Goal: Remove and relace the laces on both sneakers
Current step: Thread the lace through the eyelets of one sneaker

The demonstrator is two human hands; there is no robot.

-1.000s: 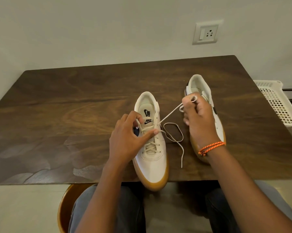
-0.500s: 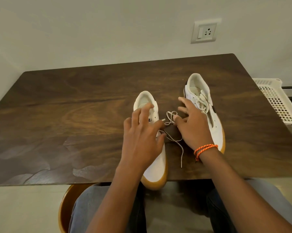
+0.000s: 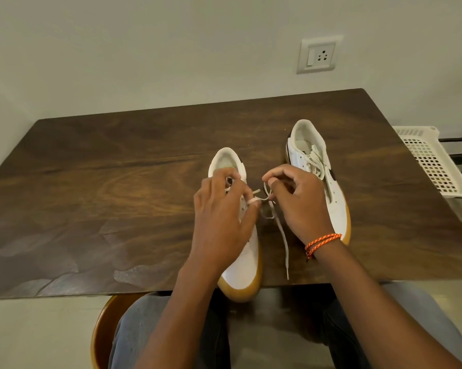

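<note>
Two white sneakers with gum soles on the dark wood counter [image 3: 118, 182], both toes toward the person. Near sneaker [image 3: 247, 265] sits at the counter's front edge, toe overhanging slightly; far sneaker [image 3: 315, 171] is to its right and further back, the two apart with a gap between.

One loose lace [image 3: 282, 235] runs from the near sneaker's eyelet area into that gap, free end trailing down the counter toward the front edge. Far sneaker has its own lace [image 3: 316, 162] bunched loosely over the tongue, so two laces total.

Left hand [image 3: 222, 217] is over the near sneaker's throat, fingers curled, the lace wrapped across a fingertip; it's gripping the lace. Right hand [image 3: 301, 203] is just beside it over the gap, thumb and forefinger pinching a loop of the same lace, other fingers curled. Orange cord bracelet [image 3: 321, 242] on the right wrist.

Containers: one white perforated plastic basket [image 3: 432, 161] off the counter's right edge; only part of it is in view, can't tell what's in it.

One wall socket plate [image 3: 319, 55] above the counter. Person seated on a wooden stool [image 3: 102, 334], grey trousers [image 3: 134, 334] visible below the counter.
</note>
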